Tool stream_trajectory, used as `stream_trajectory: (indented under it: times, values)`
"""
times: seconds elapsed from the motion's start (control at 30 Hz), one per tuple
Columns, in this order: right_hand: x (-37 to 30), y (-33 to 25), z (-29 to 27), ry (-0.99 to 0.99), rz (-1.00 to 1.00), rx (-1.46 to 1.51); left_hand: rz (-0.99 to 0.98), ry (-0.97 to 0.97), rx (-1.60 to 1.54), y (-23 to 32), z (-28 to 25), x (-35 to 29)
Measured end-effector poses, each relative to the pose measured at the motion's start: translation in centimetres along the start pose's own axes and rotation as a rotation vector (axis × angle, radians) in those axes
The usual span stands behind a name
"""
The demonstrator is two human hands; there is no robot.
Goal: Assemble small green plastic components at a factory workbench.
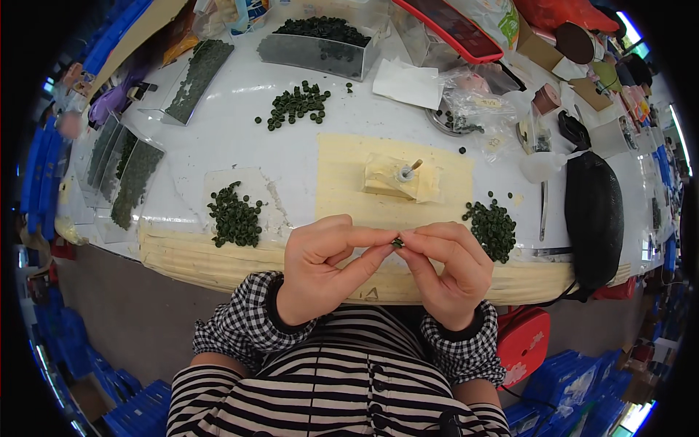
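Observation:
Both hands meet over the table's front edge, fingertips pinched on one small dark green round part (397,243). My left hand (320,262) grips it from the left between thumb and forefinger. From the other side my right hand (453,268) pinches the same part; the fingers cover most of it. Just beyond the hands stands a tape-wrapped block (393,179) with a small upright nozzle and a brown stick on top. A pile of similar green parts (234,215) lies left of my left hand, and another pile (492,227) is right of my right hand.
Farther back lie a loose green pile (297,106) and a clear bin (313,51) full of such parts. Clear trays (198,81) stand at left. A red-cased phone (459,29), white paper (406,83), tweezers (544,210) and a black bag (594,218) are around the right side.

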State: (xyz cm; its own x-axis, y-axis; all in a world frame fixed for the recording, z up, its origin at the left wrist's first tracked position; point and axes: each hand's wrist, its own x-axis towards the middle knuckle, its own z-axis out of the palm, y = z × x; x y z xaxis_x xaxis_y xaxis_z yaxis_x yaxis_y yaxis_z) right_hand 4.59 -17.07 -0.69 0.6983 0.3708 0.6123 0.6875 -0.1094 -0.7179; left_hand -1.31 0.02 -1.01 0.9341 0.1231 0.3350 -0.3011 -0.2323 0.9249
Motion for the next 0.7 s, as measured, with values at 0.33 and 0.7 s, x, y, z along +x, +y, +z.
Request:
stream_trajectory:
  times: [0.33, 0.7]
  values:
    - [0.15, 0.36, 0.29, -0.012, -0.125, -0.076, 0.070, 0.017, 0.134, 0.51, 0.00, 0.15]
    - [-0.21, 0.75, 0.40, -0.040, -0.170, -0.081, 0.171, 0.000, 0.190, 0.33, 0.17, -0.02]
